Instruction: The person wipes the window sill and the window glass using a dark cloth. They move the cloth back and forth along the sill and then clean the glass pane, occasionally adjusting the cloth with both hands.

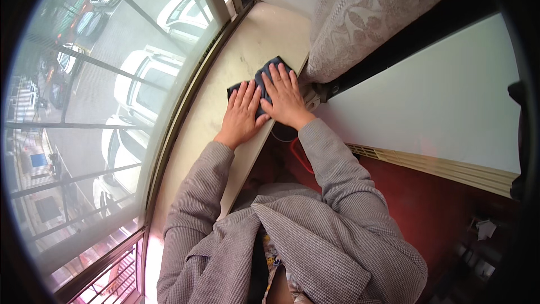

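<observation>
A dark blue-grey folded cloth (266,77) lies on the pale stone windowsill (198,114). My left hand (240,114) rests palm down on the cloth's left part, its fingers straight and slightly apart. Beside it, my right hand (282,97) presses flat on the right part, the fingers more widely spread and the thumb pointing towards the left hand. Neither hand curls around the cloth; its middle shows between them. Faint dark marks (244,60) run across the sill just beyond the cloth.
Along the left runs a barred window (139,80) in a dark metal frame, with parked cars outside. A patterned lace curtain (358,21) hangs at the sill's far right end. Close on the right stands a large white panel (430,93) with a slatted beige edge, above a red floor (405,185).
</observation>
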Tool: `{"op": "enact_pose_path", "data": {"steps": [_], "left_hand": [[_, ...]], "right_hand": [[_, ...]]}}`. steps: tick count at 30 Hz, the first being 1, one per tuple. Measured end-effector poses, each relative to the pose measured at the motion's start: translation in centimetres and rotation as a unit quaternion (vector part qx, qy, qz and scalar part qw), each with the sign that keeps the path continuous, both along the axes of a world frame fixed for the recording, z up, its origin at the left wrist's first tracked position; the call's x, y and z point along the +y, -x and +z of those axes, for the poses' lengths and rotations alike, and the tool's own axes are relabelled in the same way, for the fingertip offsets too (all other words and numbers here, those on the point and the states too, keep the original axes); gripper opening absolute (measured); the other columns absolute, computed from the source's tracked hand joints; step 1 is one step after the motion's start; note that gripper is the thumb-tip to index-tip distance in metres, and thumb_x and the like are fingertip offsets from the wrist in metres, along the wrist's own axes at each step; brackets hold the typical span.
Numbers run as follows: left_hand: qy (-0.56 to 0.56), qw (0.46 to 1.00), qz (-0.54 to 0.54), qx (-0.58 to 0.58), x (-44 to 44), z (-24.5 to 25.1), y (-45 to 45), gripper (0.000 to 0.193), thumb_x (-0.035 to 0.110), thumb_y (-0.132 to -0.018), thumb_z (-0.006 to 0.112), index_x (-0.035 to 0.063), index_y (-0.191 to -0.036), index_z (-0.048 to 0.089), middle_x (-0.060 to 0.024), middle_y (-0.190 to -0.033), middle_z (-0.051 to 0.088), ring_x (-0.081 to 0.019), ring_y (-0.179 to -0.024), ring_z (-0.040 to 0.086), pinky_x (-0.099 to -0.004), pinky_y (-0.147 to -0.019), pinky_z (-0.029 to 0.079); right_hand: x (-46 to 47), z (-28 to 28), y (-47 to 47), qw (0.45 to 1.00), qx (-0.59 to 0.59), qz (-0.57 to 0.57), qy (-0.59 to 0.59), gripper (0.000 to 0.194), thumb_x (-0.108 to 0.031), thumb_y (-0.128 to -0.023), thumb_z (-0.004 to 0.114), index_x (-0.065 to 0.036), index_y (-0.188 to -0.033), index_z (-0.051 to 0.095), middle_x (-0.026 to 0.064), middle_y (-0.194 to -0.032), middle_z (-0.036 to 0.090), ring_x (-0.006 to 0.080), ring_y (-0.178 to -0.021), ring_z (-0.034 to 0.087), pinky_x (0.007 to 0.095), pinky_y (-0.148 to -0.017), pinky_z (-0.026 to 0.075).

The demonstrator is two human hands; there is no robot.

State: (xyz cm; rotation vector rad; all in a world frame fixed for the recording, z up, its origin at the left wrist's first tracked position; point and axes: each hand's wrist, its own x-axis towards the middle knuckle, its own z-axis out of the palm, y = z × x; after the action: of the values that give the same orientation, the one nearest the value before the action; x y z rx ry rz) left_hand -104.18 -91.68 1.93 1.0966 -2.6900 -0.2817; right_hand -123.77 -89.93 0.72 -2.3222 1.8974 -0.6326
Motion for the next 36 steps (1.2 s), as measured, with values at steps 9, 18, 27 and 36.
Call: {"op": "enact_pose_path", "data": {"steps": [9, 18, 27, 36], "left_hand": [[0.007, 0.995, 0.096, 0.012, -1.5, -0.5, -0.9, 0.080, 0.051, -0.098, 0.057, 0.0031, -0.159, 0.036, -0.0192, -0.169, 0.025, -0.0362, -0.158, 0.018, -0.0517, -0.126, 0.015], [0.012, 0.991, 0.130, -0.005, -1.8, -0.5, -1.2, 0.083, 0.054, -0.100, 0.053, -0.0004, -0.159, 0.032, -0.0227, -0.169, 0.022, -0.0394, -0.158, 0.015, -0.0532, -0.126, 0.013], [0.042, 0.987, 0.151, 0.023, -9.5, -1.8, 2.6, 0.080, 0.057, -0.099, 0.053, 0.0050, -0.158, 0.039, -0.0177, -0.167, 0.030, -0.0339, -0.157, 0.022, -0.0509, -0.127, 0.016], [0.024, 0.991, 0.131, 0.030, -3.0, -1.2, -1.9, 0.078, 0.052, -0.098, 0.055, 0.0067, -0.159, 0.037, -0.0183, -0.168, 0.029, -0.0358, -0.157, 0.022, -0.0529, -0.125, 0.018]], "right_hand": [[-5.1, 0.3, -1.8, 0.996, 0.066, 0.042, -0.033, 0.072, -0.045, -0.092, 0.058, -0.016, -0.156, 0.046, 0.0241, -0.168, 0.023, 0.0462, -0.156, 0.013, 0.0630, -0.124, 0.007], [-7.8, 0.2, -1.4, 0.991, 0.025, 0.131, -0.022, 0.070, -0.043, -0.090, 0.060, -0.017, -0.154, 0.050, 0.0180, -0.167, 0.030, 0.0385, -0.157, 0.020, 0.0553, -0.126, 0.010], [-14.5, -0.1, 1.3, 0.992, 0.082, 0.052, -0.076, 0.073, -0.049, -0.094, 0.055, -0.018, -0.159, 0.042, 0.0138, -0.171, 0.022, 0.0352, -0.159, 0.012, 0.0561, -0.127, 0.008], [-6.9, -0.3, -2.5, 0.993, 0.093, 0.063, -0.026, 0.073, -0.044, -0.096, 0.057, -0.015, -0.160, 0.039, 0.0199, -0.169, 0.021, 0.0407, -0.158, 0.012, 0.0608, -0.124, 0.009]]}}
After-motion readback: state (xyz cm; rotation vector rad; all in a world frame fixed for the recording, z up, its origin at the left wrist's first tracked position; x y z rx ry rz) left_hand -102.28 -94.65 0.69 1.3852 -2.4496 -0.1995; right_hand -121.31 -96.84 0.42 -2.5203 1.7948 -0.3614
